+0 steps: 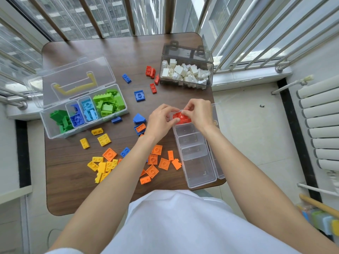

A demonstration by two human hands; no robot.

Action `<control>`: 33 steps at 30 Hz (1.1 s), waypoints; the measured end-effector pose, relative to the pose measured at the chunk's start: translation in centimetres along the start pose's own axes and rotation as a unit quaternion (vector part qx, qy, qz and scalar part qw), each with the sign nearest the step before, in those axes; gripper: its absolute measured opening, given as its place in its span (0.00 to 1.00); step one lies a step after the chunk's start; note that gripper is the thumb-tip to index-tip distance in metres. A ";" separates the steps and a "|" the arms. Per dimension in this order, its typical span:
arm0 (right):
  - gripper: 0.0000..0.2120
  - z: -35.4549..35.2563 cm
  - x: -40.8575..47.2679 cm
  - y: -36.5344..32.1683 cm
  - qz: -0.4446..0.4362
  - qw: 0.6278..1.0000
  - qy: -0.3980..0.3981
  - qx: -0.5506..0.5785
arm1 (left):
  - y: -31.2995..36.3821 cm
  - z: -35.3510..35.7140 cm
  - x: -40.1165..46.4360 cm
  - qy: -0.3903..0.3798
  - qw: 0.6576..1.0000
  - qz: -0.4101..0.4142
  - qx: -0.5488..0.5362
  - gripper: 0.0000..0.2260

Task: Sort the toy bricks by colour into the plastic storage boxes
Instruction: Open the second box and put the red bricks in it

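The wooden table [128, 52] fills the middle of the view. At about ten o'clock stands the open box [55, 129] with green and blue bricks in its compartments. At one o'clock is the tinted box [187, 52] full of white bricks. At three o'clock lies the long divided box [200, 173], its near compartments holding nothing.

Over its far compartment the left hand [160, 121] and the right hand [200, 114] meet. Both have their fingers curled and pinch the red bricks [181, 117], which seem joined together.

I think the person pulls them apart. If they separate suddenly, a piece may jump off the table edge, which is just beside this box, or the light box may slide.

Loose orange bricks [157, 162], yellow bricks [102, 165] and blue ones wait on the table.

I can read no writing or brand anywhere.
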State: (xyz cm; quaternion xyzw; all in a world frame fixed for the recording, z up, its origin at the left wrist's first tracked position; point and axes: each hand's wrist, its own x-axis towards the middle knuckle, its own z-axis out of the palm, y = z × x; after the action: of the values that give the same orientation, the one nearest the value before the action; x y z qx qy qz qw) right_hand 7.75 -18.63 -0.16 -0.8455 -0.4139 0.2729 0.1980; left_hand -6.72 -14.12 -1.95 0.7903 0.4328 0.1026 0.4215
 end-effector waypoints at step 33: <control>0.26 8.5 10.8 -11.5 -0.204 0.883 -0.186 -0.380 | -7.8 -3.8 -2.8 0.118 0.976 -0.010 0.182 0.15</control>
State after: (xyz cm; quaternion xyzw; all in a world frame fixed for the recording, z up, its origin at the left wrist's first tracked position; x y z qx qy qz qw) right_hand 1.11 -2.36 -3.46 -0.6867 -0.6782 0.2012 -0.1676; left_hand -15.10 -12.01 -4.93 0.8317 0.4987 0.1105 0.2175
